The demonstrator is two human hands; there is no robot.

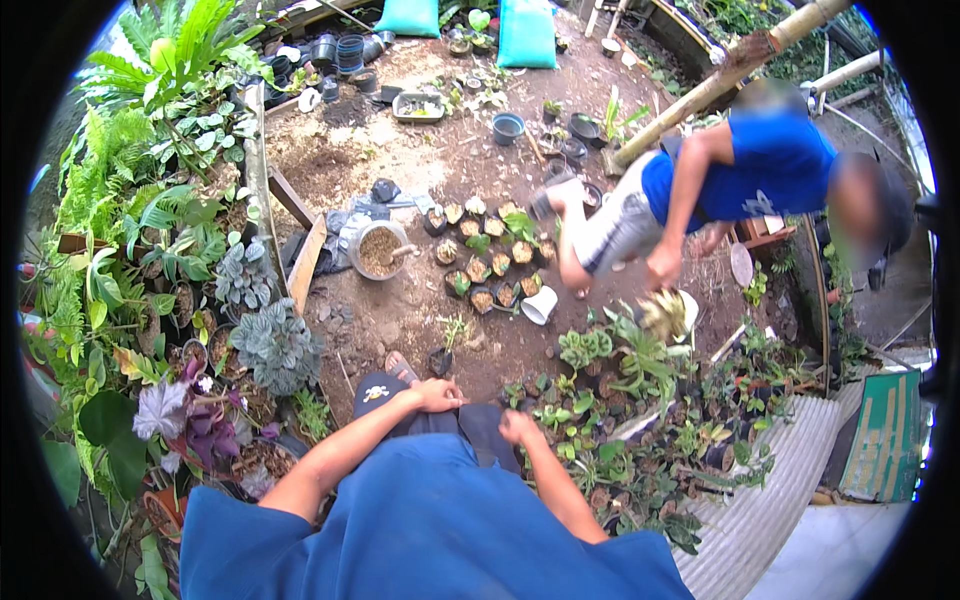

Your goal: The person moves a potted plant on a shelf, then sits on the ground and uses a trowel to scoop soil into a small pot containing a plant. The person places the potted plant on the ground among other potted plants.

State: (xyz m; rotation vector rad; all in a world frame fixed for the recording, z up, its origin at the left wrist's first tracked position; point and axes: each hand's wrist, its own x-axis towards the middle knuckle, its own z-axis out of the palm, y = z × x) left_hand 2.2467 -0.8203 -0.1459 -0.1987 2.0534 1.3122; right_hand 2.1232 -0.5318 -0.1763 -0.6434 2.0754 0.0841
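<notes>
My left hand (441, 395) rests near my left knee, its fingers curled; whether they hold anything is too small to tell. By my right knee is my right hand (516, 426), also curled, its contents not visible. Just beyond my feet a small seedling in a black grow bag (440, 361) stands on the soil. Farther off are several small black bags of growing medium (481, 300), with a white pot (538, 305) tipped on its side beside them. A clear tub of brown grainy medium (378, 251), with a scoop in it, stands to their left.
A person in a blue shirt (780, 169) crouches at the right, a hand at a pale bushy plant (663, 315). Dense potted plants (630, 420) lie to my right. A wooden board (306, 262) and foliage (277, 345) border the left. A bamboo pole (697, 97) slants across the upper right.
</notes>
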